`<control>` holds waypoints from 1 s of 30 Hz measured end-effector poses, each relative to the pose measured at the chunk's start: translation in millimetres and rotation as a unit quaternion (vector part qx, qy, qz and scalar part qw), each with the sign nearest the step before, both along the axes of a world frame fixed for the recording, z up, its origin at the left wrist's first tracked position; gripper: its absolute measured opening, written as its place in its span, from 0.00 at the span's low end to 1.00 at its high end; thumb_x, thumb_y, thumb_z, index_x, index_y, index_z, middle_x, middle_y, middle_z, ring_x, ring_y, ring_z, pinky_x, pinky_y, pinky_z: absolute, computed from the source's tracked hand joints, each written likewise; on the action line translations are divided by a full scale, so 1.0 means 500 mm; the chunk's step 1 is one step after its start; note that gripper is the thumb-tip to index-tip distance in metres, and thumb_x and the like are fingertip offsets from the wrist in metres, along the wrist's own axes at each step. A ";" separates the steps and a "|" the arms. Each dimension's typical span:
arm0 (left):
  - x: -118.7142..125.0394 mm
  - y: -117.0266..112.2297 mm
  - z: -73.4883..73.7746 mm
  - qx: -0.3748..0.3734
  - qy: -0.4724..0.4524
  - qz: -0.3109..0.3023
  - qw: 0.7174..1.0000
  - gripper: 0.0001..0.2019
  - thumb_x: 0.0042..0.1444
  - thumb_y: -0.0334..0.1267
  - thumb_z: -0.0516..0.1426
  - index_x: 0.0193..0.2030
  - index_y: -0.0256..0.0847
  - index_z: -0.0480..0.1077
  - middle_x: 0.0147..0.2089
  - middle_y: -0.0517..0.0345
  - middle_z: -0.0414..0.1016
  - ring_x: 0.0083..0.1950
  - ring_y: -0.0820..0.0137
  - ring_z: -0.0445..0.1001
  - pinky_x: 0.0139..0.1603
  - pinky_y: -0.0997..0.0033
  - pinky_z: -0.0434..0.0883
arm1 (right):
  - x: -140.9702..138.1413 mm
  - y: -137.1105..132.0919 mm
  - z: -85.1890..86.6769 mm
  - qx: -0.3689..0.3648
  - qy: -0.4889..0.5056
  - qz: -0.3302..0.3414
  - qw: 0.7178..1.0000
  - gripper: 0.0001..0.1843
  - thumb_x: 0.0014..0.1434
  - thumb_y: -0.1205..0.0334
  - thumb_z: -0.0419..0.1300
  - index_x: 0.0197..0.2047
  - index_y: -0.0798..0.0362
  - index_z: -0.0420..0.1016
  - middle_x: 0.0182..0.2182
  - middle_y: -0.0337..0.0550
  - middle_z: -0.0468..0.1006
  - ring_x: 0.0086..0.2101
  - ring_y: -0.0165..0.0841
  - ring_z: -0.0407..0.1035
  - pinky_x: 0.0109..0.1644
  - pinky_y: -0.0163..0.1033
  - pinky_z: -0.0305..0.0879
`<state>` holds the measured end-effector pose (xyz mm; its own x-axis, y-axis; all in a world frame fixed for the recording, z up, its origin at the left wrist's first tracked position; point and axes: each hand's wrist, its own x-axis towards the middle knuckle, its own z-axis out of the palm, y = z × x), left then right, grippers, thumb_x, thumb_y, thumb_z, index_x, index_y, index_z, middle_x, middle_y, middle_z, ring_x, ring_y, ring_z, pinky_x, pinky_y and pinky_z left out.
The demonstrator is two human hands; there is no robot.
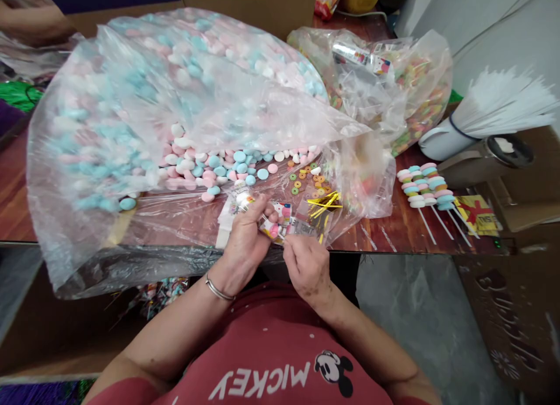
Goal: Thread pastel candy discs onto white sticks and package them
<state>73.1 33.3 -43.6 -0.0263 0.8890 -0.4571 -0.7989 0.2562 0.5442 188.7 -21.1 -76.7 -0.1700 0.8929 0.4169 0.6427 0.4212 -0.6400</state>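
My left hand (247, 236) is closed around what looks like a candy skewer in a clear printed bag (274, 230); white and pink candy shows on either side of the fingers. Close beside it, my right hand (308, 268) is closed, pinching what appears to be the skewer's thin white stick. Printed clear bags (300, 224) lie on the table just beyond the hands, with gold twist ties (324, 204) on top. Past them are loose ring candies (306, 180) and pink, white and blue round candies (236, 167).
A huge clear bag of candies (184, 84) spreads across the table. Another bag, of ring candies (420, 101), sits behind. Finished-looking candy skewers (424, 186) lie at right, near a cup of white sticks (450, 136), a dark mug (475, 163) and a cardboard box (529, 183).
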 end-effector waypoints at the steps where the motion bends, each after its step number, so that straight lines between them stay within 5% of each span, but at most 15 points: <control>1: 0.008 -0.006 -0.002 0.000 -0.001 -0.011 1.000 0.13 0.46 0.34 0.68 0.26 0.35 0.67 0.18 0.69 0.62 0.19 0.81 0.62 0.24 0.79 0.66 | -0.004 0.002 0.002 -0.058 0.069 0.010 0.996 0.13 0.65 0.64 0.48 0.31 0.52 0.70 0.24 0.40 0.71 0.27 0.30 0.64 0.33 0.37 0.60; 5: 0.022 -0.023 -0.004 0.024 0.012 -0.039 0.999 0.14 0.42 0.38 0.70 0.28 0.36 0.69 0.20 0.66 0.67 0.23 0.78 0.68 0.24 0.80 0.65 | -0.015 0.010 0.005 -0.257 0.307 0.019 0.916 0.14 0.63 0.55 0.51 0.29 0.52 0.67 0.23 0.35 0.65 0.24 0.26 0.57 0.27 0.32 0.57; 9: -0.007 -0.011 0.003 0.025 0.054 -0.006 0.998 0.17 0.41 0.45 0.70 0.32 0.37 0.71 0.28 0.59 0.76 0.32 0.70 0.77 0.37 0.69 0.74 | -0.014 0.013 0.003 -0.328 0.371 0.018 0.869 0.17 0.61 0.49 0.54 0.27 0.52 0.64 0.19 0.31 0.56 0.21 0.25 0.49 0.23 0.32 0.49; 12: -0.034 0.006 0.010 0.033 0.074 0.045 0.996 0.17 0.43 0.45 0.69 0.32 0.38 0.70 0.30 0.59 0.78 0.33 0.69 0.78 0.39 0.67 0.75 | -0.014 0.012 0.006 -0.285 0.314 0.012 0.906 0.17 0.62 0.51 0.54 0.26 0.51 0.65 0.20 0.32 0.58 0.22 0.25 0.52 0.25 0.32 0.53; 17: -0.049 0.023 0.022 0.041 0.062 0.060 0.995 0.12 0.45 0.37 0.68 0.30 0.37 0.68 0.21 0.67 0.68 0.22 0.78 0.68 0.28 0.76 0.70 | -0.014 0.009 0.009 -0.144 0.170 0.010 0.975 0.09 0.63 0.60 0.52 0.36 0.52 0.71 0.25 0.37 0.71 0.26 0.28 0.64 0.31 0.33 0.61; 23: -0.056 0.040 0.027 0.034 0.020 0.068 0.997 0.11 0.50 0.35 0.65 0.28 0.38 0.66 0.21 0.68 0.64 0.20 0.81 0.64 0.23 0.80 0.66 | 0.006 0.001 0.004 0.007 -0.001 0.007 1.000 0.12 0.65 0.65 0.49 0.36 0.53 0.74 0.28 0.45 0.78 0.30 0.33 0.71 0.37 0.37 0.65; 26: -0.034 0.030 0.021 0.034 -0.006 0.038 0.999 0.12 0.50 0.34 0.65 0.26 0.38 0.63 0.20 0.69 0.61 0.17 0.83 0.60 0.18 0.82 0.61 | -0.002 0.000 0.006 -0.011 -0.001 0.012 1.000 0.14 0.66 0.64 0.49 0.34 0.53 0.74 0.25 0.43 0.76 0.27 0.32 0.68 0.34 0.36 0.63; 30: 0.005 0.006 0.010 0.058 -0.021 -0.035 0.997 0.17 0.48 0.34 0.66 0.23 0.39 0.59 0.17 0.71 0.57 0.14 0.84 0.53 0.14 0.83 0.55 | -0.025 0.007 0.005 -0.143 0.144 0.021 0.979 0.16 0.66 0.58 0.49 0.31 0.53 0.72 0.21 0.36 0.68 0.23 0.27 0.61 0.30 0.34 0.59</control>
<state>75.4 36.2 -38.6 0.0554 0.9352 -0.3497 -0.8042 0.2494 0.5395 176.5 -17.8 -74.3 -0.1207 0.9751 0.1861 0.4048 0.2196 -0.8876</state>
